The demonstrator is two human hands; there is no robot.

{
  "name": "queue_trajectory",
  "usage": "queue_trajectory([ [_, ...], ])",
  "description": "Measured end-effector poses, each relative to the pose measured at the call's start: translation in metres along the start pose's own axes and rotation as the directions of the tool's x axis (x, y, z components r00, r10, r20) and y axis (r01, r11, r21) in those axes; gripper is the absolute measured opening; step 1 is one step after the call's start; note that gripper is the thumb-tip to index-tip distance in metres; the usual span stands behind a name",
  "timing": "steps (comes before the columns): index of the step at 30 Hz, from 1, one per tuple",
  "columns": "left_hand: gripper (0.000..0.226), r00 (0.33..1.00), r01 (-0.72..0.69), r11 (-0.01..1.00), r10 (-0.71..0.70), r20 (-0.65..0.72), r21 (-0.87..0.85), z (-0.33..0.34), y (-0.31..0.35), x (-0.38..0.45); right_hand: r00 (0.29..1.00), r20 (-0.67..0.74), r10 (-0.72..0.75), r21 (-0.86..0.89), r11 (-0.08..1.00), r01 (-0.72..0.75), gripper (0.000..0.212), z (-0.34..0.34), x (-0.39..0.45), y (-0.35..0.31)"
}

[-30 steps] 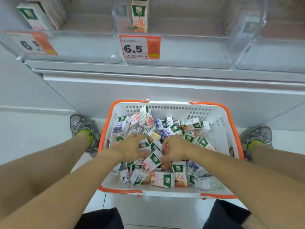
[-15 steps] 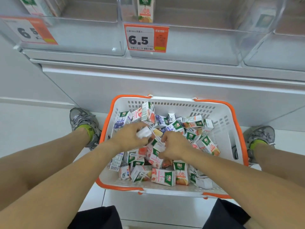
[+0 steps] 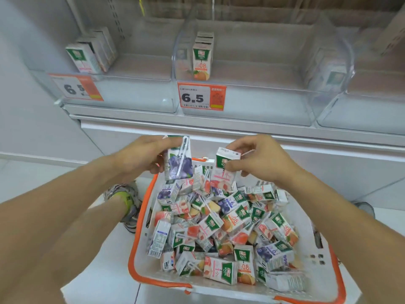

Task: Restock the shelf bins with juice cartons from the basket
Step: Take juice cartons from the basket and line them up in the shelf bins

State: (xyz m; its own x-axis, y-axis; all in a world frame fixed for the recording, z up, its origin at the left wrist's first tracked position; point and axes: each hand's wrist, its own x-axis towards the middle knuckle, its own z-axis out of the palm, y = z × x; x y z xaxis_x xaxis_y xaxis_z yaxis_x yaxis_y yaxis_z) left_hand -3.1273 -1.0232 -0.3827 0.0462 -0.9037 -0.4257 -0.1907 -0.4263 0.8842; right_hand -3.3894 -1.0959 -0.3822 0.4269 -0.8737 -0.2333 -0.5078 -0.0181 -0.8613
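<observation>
At far left, the left bin [image 3: 118, 88], a clear hard-plastic trough with a price tag [image 3: 75, 87] on its front, holds a short row of cartons [image 3: 87, 55] pushed to its left side, so most of it is bare. Below and nearer, the left hand [image 3: 140, 155] has its fingers closed round a blueberry carton [image 3: 178, 160], held upright above the basket's far rim, likely so it can go straight into a bin standing. The carton is a small glossy paperboard box with a straw in clear wrap stuck slantwise across its face. The middle bin [image 3: 252, 93] carries one file of orange cartons [image 3: 202, 60] standing face-forward, probably to show the label to shoppers. The right hand [image 3: 260, 160] pinches a peach carton [image 3: 225, 170] by its top corners, also upright and clear of the pile. Beneath both hands the basket [image 3: 306, 249], white perforated plastic with an orange rim, is heaped with loose cartons lying every way. The right bin [image 3: 372, 110] shows no stock.
</observation>
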Motion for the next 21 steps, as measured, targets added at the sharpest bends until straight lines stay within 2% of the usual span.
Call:
queue_trajectory([
  [2,0.035,0.999,-0.011,0.984,0.016,0.029,-0.176,-0.013,0.016,-0.01,1.0,0.006,-0.016,0.101,0.995,0.015,0.033,0.001,-0.001,-0.011],
  [5,0.032,0.996,-0.083,0.887,0.088,-0.009,-0.454,-0.038,0.03,-0.019,0.996,0.011,-0.091,0.202,0.976,0.087,0.032,0.003,-0.006,-0.025],
  [8,0.041,0.986,-0.161,0.855,0.114,-0.124,-0.493,-0.068,0.029,-0.021,0.953,-0.029,-0.303,0.183,0.935,0.303,0.034,0.01,-0.008,-0.05],
  [10,0.044,0.953,-0.242,0.864,0.126,-0.275,-0.441,-0.085,0.024,-0.022,0.878,-0.06,-0.474,0.133,0.868,0.478,0.031,0.018,-0.003,-0.075],
  [12,0.038,0.894,-0.327,0.85,0.136,-0.427,-0.414,-0.101,0.02,-0.025,0.787,-0.125,-0.604,0.076,0.785,0.614,0.028,0.025,0.011,-0.104],
  [15,0.034,0.821,-0.402,0.777,0.071,-0.567,-0.485,-0.126,0.02,-0.029,0.661,-0.207,-0.722,-0.015,0.678,0.735,0.024,0.043,0.05,-0.155],
  [17,0.037,0.781,-0.452,0.722,0.037,-0.623,-0.524,-0.141,0.02,-0.031,0.603,-0.228,-0.764,-0.08,0.632,0.771,0.022,0.06,0.084,-0.189],
  [19,0.041,0.778,-0.494,0.649,0.032,-0.628,-0.579,-0.15,0.019,-0.035,0.598,-0.231,-0.768,-0.097,0.63,0.771,0.022,0.082,0.122,-0.216],
  [21,0.043,0.81,-0.502,0.594,0.069,-0.582,-0.628,-0.156,0.016,-0.037,0.643,-0.203,-0.738,-0.089,0.668,0.739,0.023,0.109,0.161,-0.237],
])
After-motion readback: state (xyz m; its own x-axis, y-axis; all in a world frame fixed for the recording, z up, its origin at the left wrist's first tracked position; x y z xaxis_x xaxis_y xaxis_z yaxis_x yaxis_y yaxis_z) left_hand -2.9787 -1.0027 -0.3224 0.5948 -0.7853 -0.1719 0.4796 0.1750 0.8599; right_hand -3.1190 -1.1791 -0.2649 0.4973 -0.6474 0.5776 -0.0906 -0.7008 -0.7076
